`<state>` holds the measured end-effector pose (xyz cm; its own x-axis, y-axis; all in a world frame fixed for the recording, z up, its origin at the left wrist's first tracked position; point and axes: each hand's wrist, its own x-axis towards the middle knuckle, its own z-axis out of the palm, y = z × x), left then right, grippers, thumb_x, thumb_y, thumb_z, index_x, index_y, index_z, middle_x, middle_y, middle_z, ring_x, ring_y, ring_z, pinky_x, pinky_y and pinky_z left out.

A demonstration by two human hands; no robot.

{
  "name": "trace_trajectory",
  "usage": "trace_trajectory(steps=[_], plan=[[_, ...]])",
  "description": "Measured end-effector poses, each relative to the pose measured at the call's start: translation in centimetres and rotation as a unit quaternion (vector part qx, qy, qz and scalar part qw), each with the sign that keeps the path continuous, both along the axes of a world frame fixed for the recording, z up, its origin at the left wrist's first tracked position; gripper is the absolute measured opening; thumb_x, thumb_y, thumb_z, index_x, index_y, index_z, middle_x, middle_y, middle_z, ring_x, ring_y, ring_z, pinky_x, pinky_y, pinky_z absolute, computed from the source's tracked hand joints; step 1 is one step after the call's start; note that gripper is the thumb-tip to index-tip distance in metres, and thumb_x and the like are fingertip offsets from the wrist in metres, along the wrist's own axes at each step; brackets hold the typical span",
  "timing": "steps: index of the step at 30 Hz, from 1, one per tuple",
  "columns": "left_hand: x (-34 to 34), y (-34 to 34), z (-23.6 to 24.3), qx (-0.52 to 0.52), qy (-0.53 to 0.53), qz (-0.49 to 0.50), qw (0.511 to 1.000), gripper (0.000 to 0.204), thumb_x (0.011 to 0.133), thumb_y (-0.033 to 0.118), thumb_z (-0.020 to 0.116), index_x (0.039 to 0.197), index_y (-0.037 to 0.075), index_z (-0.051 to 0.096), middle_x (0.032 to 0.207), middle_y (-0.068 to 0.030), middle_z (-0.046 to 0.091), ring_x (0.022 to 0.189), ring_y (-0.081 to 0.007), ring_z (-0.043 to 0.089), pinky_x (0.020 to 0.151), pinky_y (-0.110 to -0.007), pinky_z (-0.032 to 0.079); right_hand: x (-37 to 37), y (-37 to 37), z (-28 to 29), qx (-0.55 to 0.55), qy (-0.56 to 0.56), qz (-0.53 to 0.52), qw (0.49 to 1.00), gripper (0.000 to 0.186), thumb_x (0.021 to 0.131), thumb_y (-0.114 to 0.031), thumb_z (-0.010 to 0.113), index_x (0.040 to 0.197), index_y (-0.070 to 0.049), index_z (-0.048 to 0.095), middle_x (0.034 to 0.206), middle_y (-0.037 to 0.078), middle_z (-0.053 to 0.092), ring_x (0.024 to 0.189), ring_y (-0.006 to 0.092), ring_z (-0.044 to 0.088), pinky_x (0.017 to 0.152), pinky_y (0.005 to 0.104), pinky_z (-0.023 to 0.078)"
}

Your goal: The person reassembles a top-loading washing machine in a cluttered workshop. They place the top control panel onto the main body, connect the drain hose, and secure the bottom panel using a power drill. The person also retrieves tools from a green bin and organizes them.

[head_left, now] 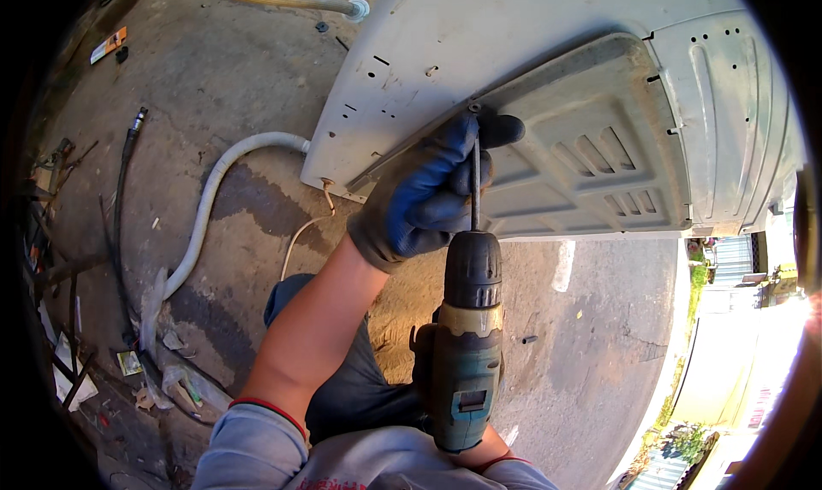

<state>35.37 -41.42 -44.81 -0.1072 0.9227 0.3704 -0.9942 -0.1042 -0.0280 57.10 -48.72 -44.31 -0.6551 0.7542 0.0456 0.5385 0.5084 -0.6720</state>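
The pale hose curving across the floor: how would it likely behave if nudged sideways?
The pale hose would probably flex rather than move stiffly, since it lies in a smooth bend. It seems unlikely to roll away freely, as its upper end meets the edge of the metal housing.

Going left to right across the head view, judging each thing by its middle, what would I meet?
Black hose with a metal end → pale curved hose → left gloved hand → drill → slotted grey panel → green plants.
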Motion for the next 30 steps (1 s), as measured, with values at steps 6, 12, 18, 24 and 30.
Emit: trace_trajectory(steps=[6,12,18,24,30], plan=[[-0.3,-0.4,0.5,-0.021,0.009,0.001,1.0,0.047,0.102,0.036,0.044,0.134,0.002,0.046,0.067,-0.0019,0.045,0.037,-0.0019,0.03,0.031,-0.015,0.026,-1.5,0.2,1.3,0.085,-0.019,0.026,0.996,0.007,0.082,-0.007,0.063,0.087,-0.011,0.06,0.078,0.007,0.057,0.074,0.0248,0.057,0.066,0.0387,0.045],[0.0,0.0,0.7,-0.05,0.076,0.068,0.994,0.047,0.102,0.037,0.042,0.131,0.0,0.048,0.065,0.0016,0.04,0.04,-0.0018,0.026,0.032,-0.015,0.025,-1.4,0.0,0.9,0.091,-0.127,0.04,0.987,0.025,0.082,-0.026,0.067,0.1,-0.01,0.062,0.09,0.007,0.064,0.08,0.0229,0.062,0.072,0.0352,0.05],[-0.4,-0.5,1.0,-0.073,0.141,0.09,0.983,0.048,0.103,0.038,0.039,0.13,-0.001,0.05,0.064,0.0024,0.041,0.043,-0.0016,0.03,0.036,-0.016,0.029,-1.8,-0.5,0.3,-0.043,-0.053,0.053,0.996,0.047,0.086,-0.045,0.058,0.113,-0.007,0.057,0.098,0.009,0.065,0.085,0.022,0.063,0.076,0.034,0.052],[-0.7,-0.1,-1.0,0.011,0.098,0.023,0.995,0.047,0.104,0.038,0.037,0.129,0.001,0.052,0.066,-0.0007,0.045,0.045,-0.0033,0.036,0.038,-0.017,0.033,-3.5,-0.6,1.1,-0.751,0.418,-0.034,0.51,0.063,0.09,-0.058,0.046,0.121,-0.004,0.051,0.103,0.01,0.062,0.088,0.0217,0.062,0.078,0.0341,0.053],[-0.1,-0.4,-0.7,-0.008,0.062,0.008,0.998,0.044,0.101,0.037,0.047,0.115,-0.003,0.058,0.065,0.0022,0.049,0.051,-0.0026,0.041,0.045,-0.018,0.035,-4.4,-1.4,1.4,-0.834,0.449,-0.066,0.314,0.074,0.092,-0.067,0.039,0.128,-0.003,0.046,0.108,0.011,0.059,0.092,0.0214,0.061,0.08,0.0345,0.053]])
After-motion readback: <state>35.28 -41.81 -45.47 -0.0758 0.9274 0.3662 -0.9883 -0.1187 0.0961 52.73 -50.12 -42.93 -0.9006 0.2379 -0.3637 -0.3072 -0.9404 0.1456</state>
